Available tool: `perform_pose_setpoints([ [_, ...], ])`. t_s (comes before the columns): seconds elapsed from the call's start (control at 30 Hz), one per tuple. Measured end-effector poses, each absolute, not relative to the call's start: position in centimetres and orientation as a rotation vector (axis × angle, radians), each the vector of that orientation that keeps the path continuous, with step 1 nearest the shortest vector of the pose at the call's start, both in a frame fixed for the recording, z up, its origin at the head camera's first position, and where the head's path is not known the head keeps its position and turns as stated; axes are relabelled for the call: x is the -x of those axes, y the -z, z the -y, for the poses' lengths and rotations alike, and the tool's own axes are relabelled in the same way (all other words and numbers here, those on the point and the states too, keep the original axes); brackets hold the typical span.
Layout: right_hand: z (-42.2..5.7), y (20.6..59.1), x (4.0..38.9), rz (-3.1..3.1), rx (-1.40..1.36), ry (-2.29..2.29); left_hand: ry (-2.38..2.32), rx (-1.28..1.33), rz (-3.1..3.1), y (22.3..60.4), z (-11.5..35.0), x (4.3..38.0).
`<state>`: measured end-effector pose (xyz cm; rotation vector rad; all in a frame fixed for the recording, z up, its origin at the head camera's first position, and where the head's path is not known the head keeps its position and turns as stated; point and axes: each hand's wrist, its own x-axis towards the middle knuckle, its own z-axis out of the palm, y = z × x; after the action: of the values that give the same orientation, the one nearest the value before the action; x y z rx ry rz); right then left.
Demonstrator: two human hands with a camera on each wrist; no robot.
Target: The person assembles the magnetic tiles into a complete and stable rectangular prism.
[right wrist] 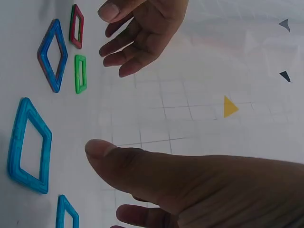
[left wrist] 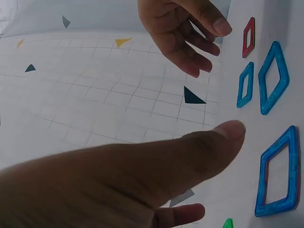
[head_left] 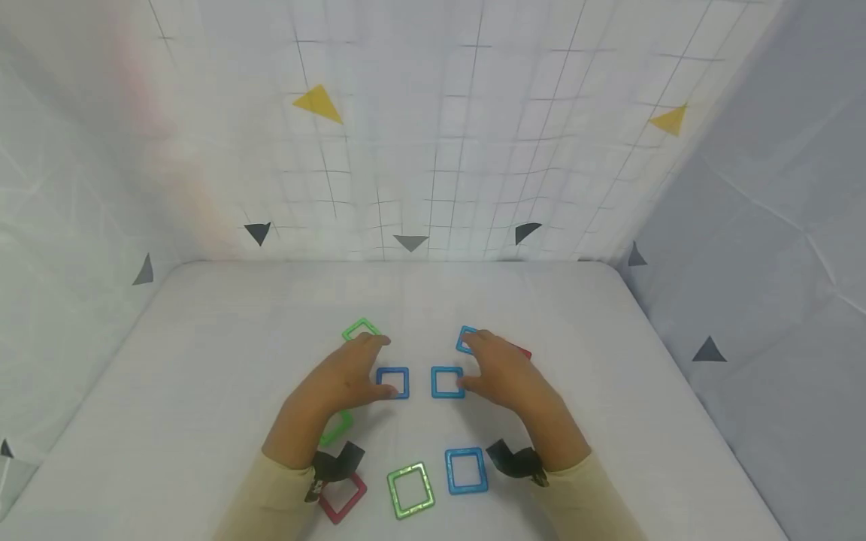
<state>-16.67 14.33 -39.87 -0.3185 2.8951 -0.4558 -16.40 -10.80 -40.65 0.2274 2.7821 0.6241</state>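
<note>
Blue square tile [head_left: 392, 370] at lower centre of frame, nearest left hand [head_left: 343, 373]; lighter blue twin [head_left: 447, 369] to its right, apart, nearest right hand [head_left: 504, 370]. No long axis. Both hands: wide, empty.

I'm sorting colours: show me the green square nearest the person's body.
The near green square, between a red square and a blue square; the far green square and middle green square lie beyond, partly behind the left hand and wrist.
</note>
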Motion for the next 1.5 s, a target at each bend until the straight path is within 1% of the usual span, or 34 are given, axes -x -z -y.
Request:
perform_pose_setpoints([
  [0.33,-14.0,40.3,16.5,-2.854,0.296,0.449,-0.559,-0.303,-2.785,42.0,9.9,16.3],
  [0.6,-13.5,41.1,16.7,-2.83,0.305,0.5,-0.563,-0.256,-2.772,42.1,9.7,16.2],
  [1.03,-12.8,42.9,16.7,-2.796,0.42,0.47,-0.492,-0.293,-2.785,43.7,9.6,16.5],
  [1.5,-12.6,43.8,17.4,-2.835,0.457,0.408,-0.456,-0.38,-2.833,44.1,9.5,17.1],
])
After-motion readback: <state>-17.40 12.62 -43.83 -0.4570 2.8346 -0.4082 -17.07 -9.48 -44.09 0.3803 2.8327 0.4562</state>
